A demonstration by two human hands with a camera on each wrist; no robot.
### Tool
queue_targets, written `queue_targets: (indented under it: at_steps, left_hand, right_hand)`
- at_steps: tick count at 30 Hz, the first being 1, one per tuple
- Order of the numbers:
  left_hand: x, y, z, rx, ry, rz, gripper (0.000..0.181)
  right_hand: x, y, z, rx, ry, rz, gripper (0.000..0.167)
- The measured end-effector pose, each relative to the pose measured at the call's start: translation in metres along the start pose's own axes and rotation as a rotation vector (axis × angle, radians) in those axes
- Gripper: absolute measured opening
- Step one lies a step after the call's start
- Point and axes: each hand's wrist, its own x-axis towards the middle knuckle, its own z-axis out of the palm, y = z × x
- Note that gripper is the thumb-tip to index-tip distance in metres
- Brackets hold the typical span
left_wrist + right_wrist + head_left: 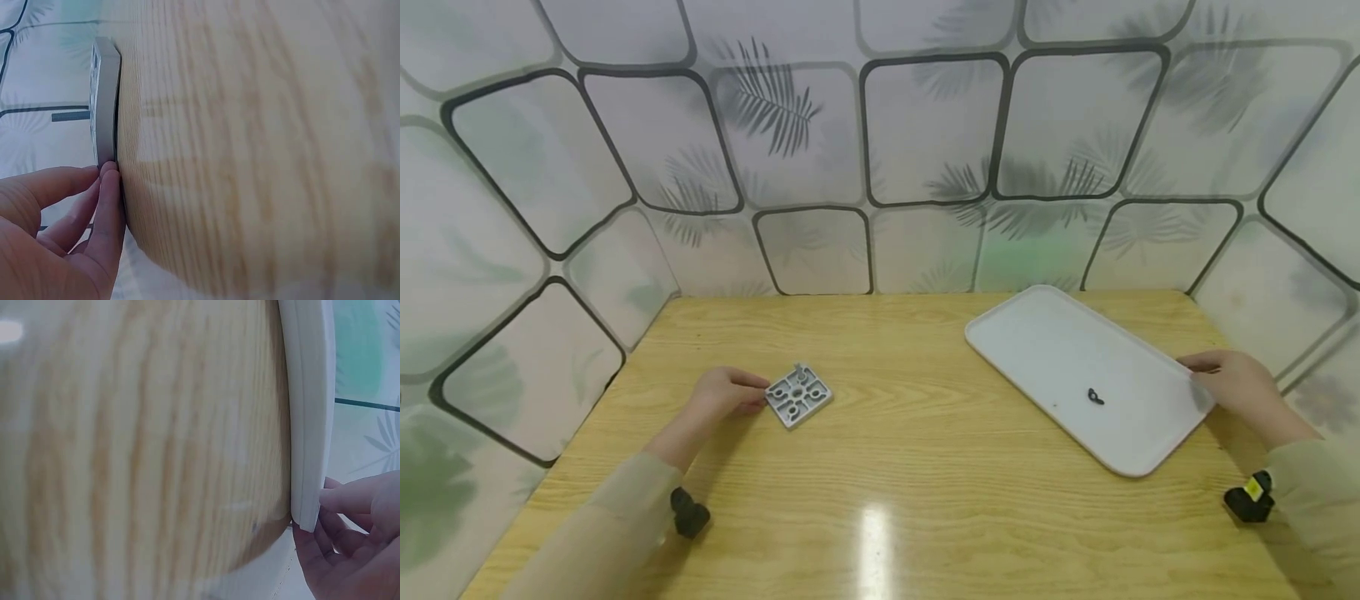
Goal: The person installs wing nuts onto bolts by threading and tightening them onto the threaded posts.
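Note:
A square grey plate with round holes and ribs on its top, and a small upright tab at its far corner, lies on the wooden table. My left hand pinches its left corner between thumb and fingertips, as the left wrist view also shows. At the right, a white rectangular tray sits at a slant. My right hand grips its right-hand end, thumb on top and fingers at the underside of the rim. On the tray rests a small dark looped piece, too small to identify.
The wooden table reaches back to patterned fabric walls, which also rise at both sides. A black wrist camera is by the left sleeve, another by the right. A tiny dark speck shows on the tray.

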Motion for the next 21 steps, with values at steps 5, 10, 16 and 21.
queue_targets:
  at_steps: [5,10,16,21]
  left_hand:
    - [0.001,0.001,0.002,0.005,-0.004,0.014,0.032]
    - [0.004,0.003,0.004,0.021,-0.001,0.008,0.03]
    - [0.005,0.008,0.009,0.011,-0.014,0.008,0.03]
    - [0.006,0.011,0.013,0.0,-0.026,0.031,0.03]
  right_hand:
    - [0.0,0.001,0.0,0.001,0.005,-0.004,0.041]
    - [-0.001,0.0,-0.001,0.011,-0.03,0.011,0.041]
    - [-0.003,-0.007,-0.004,-0.015,-0.063,0.004,0.042]
    - [-0.003,-0.009,-0.006,-0.036,-0.067,-0.006,0.042]
